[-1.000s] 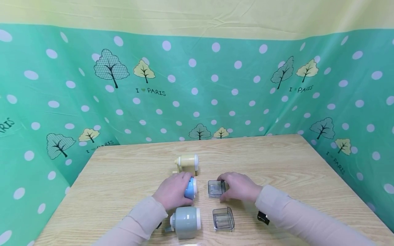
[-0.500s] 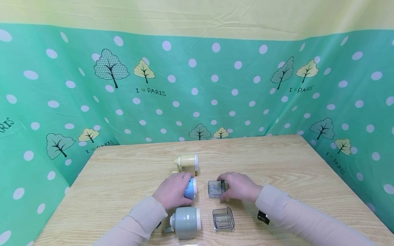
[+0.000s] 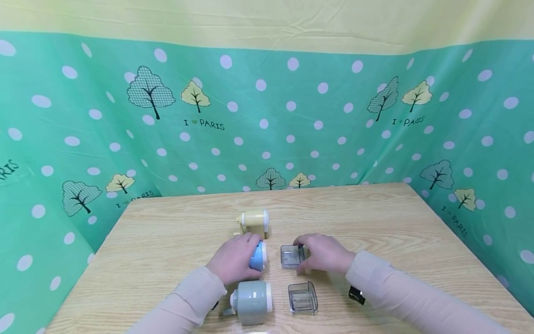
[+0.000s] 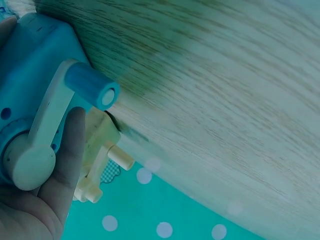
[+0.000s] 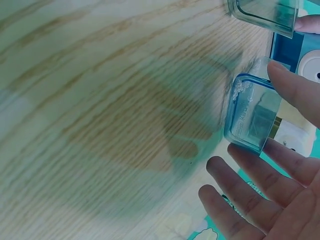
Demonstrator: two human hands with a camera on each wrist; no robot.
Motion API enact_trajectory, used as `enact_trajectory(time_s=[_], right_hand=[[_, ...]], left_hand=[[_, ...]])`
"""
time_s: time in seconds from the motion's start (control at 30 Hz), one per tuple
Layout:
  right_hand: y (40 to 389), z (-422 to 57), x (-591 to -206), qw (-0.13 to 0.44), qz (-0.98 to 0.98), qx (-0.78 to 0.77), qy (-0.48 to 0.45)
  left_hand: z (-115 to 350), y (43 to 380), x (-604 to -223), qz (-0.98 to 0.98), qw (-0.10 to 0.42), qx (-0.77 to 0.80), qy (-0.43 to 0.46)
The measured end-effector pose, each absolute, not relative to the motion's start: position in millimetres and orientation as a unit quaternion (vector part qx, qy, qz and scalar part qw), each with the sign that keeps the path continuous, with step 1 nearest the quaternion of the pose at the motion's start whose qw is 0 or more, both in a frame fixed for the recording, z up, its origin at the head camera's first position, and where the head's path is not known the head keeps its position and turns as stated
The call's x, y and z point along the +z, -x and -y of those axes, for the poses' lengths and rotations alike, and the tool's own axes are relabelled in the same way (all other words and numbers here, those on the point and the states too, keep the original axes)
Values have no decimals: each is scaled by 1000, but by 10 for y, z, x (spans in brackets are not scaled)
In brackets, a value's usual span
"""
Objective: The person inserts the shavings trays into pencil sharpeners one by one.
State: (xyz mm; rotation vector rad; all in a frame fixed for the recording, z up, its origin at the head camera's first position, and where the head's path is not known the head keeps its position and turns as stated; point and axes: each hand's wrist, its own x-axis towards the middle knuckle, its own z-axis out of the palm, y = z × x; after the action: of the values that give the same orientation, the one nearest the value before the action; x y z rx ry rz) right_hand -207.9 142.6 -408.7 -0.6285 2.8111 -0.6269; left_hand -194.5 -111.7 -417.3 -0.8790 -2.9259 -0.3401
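My left hand (image 3: 234, 260) grips a blue crank pencil sharpener (image 3: 258, 256) from its left side. Its white crank arm with a blue knob (image 4: 90, 85) shows in the left wrist view. To the right, my right hand (image 3: 327, 254) pinches a clear, smoky shavings drawer (image 3: 289, 257) between thumb and fingers. In the right wrist view, bits of shavings or dust cling inside that drawer (image 5: 252, 117). A small gap of table separates the drawer from the blue sharpener's white end.
A grey-green crank sharpener (image 3: 252, 301) lies nearer the front, with a second clear drawer (image 3: 302, 298) to its right. Behind my left hand is a cream-yellow crank sharpener (image 3: 255, 219). The wooden table (image 3: 354, 208) meets a green dotted curtain (image 3: 292, 120) at the back and sides.
My right hand and its drawer have shifted very slightly left, towards the blue sharpener. The left hand and the other things have not visibly moved.
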Motion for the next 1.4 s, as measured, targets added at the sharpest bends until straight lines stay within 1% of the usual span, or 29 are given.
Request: enact_trajectory(time_s=[0.7, 1.4], right_hand=[[2082, -1336, -4063, 108, -941, -217, 235], [2108, -1233, -4097, 104, -940, -198, 257]], left_hand=[[1115, 1954, -4186, 953, 35, -111, 281], [1118, 1966, -4196, 951, 41, -113, 286]])
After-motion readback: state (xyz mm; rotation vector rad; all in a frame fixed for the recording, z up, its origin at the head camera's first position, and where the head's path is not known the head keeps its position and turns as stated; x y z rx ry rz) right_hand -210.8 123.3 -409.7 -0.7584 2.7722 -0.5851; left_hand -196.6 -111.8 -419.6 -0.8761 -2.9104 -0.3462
